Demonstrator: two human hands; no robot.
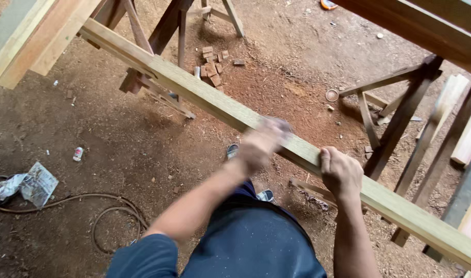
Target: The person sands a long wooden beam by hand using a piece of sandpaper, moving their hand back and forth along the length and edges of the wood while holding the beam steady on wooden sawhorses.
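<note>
Basically both hands on long wood beam (204,95) running diag. from far left to near right over dirt floor (91,144). Left hand (261,141) blurred, laid over beam's top, grip unclear; right hand (341,172) wrapped round near edge. Sawhorse (158,31) under far end, cable (86,203) near left.

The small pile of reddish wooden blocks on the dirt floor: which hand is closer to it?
Left. The left hand lies on the long pale wooden beam, below-right of the small pile of reddish wooden blocks. The right hand grips the beam farther right.
</note>
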